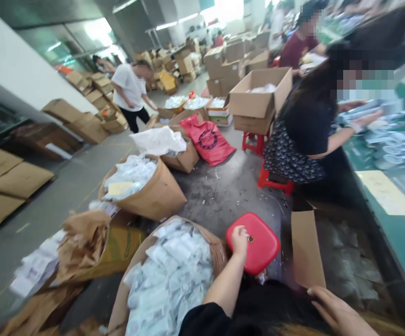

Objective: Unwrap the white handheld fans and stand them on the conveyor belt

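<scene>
My left hand [240, 240] rests on the red stool top [261, 247], near the small hole in its middle. Its fingers are curled, and whether they grip anything is hard to make out. To the lower right, my right hand [328, 305] has its fingers apart at the bottom edge of a cardboard flap [305, 247]. That flap belongs to an open box holding clear plastic-wrapped items [351, 266]. Left of the stool stands a large carton [216, 238] filled with white plastic-wrapped packets [178, 261].
A green worktable [384, 233] runs along the right, with a seated person [303, 121] handling packets there. More filled cartons [153, 196] and a red sack [207, 140] lie ahead. Another person [129, 88] stands at the back left.
</scene>
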A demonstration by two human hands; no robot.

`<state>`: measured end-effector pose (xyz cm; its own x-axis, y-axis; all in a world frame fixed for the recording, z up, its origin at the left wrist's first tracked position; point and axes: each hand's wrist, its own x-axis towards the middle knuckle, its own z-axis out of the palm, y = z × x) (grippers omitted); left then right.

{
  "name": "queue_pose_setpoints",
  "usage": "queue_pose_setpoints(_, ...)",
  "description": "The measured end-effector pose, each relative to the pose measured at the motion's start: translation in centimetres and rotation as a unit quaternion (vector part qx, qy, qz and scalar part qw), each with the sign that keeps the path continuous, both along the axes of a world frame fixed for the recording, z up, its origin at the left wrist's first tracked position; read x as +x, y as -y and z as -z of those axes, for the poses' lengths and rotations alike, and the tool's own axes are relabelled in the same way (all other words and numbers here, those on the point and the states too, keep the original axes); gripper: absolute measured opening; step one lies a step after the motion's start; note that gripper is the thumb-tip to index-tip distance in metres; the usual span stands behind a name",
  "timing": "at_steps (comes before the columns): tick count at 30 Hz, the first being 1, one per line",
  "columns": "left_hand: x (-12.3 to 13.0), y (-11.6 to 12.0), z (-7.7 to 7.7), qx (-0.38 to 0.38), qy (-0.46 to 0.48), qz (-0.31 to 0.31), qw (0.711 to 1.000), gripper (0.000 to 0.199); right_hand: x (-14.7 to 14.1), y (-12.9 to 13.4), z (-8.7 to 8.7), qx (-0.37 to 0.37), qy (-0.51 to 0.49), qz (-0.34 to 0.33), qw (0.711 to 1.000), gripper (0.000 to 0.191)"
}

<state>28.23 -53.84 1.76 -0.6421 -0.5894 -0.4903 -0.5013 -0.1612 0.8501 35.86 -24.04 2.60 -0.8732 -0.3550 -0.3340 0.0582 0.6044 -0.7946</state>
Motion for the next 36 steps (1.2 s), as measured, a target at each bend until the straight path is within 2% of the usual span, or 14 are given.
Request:
queue_pose_setpoints(3, -2.3, -9.6, -0.1, 0.061, -0.013, 0.159, 0.985, 0.013, 0.4, -4.9, -0.1, 0.050, -0.045, 0.099, 0.993, 0.016)
queue_pose_setpoints(5, -3.1, -15.0, 0.1, 0.108, -0.010, 0.280, 0.954, 0.017, 0.7, -9.5, 0.1, 0.101, -0.141, 0.211, 0.962, 0.016)
queue_pose_setpoints(7, -3.5, -19.6, 0.3, 0.128, -0.002, 0.372, 0.919, 0.019, 1.2, -14.5, 0.1, 0.179, -0.204, 0.304, 0.913, 0.028)
queue_pose_setpoints(10, -3.4, -25.3, 0.4, 0.108, 0.005, 0.438, 0.893, 0.017, 2.5, -20.8, -0.3, 0.328, -0.166, 0.430, 0.825, 0.052)
queue_pose_setpoints(13, -3.4, -30.5, 0.5, 0.091, 0.012, 0.491, 0.866, 0.018, 3.1, -25.0, -0.2, 0.389, -0.072, 0.474, 0.787, 0.065)
queue_pose_setpoints(16, -3.4, -35.5, 0.5, 0.080, 0.021, 0.557, 0.827, 0.017, 2.6, -27.8, 1.4, 0.373, -0.019, 0.462, 0.805, 0.073)
queue_pose_setpoints(19, -3.3, -40.0, 0.2, 0.053, 0.010, 0.616, 0.786, 0.016, 1.7, -29.3, 3.3, 0.318, 0.025, 0.464, 0.827, 0.069)
queue_pose_setpoints(21, -3.4, -42.6, -0.1, -0.012, -0.066, 0.684, 0.726, 0.018, 0.8, -29.8, 4.0, 0.282, 0.028, 0.461, 0.841, 0.061)
queue_pose_setpoints(25, -4.1, -47.2, 0.3, -0.187, -0.202, 0.813, 0.514, 0.038, -1.3, -30.4, 4.2, 0.173, -0.015, 0.471, 0.865, 0.054)
queue_pose_setpoints(27, -4.8, -48.6, 0.8, -0.259, -0.187, 0.828, 0.460, 0.049, -2.1, -30.8, 4.0, 0.096, -0.024, 0.502, 0.859, 0.051)
queue_pose_setpoints(30, -6.2, -49.4, 1.7, -0.304, -0.164, 0.826, 0.445, 0.047, -2.2, -31.8, 3.9, 0.036, -0.006, 0.559, 0.828, 0.041)
queue_pose_setpoints(32, -7.6, -49.3, 2.1, -0.300, -0.175, 0.815, 0.463, 0.041, -1.7, -32.6, 4.1, 0.021, 0.024, 0.608, 0.793, 0.040)
queue_pose_setpoints(33, -8.4, -49.2, 2.1, -0.299, -0.180, 0.798, 0.492, 0.039, -1.5, -33.0, 4.3, 0.010, 0.043, 0.635, 0.771, 0.041)
queue_pose_setpoints(36, -10.7, -49.4, 2.4, -0.253, -0.145, 0.731, 0.617, 0.039, -1.6, -34.0, 5.0, -0.029, 0.093, 0.697, 0.710, 0.047)
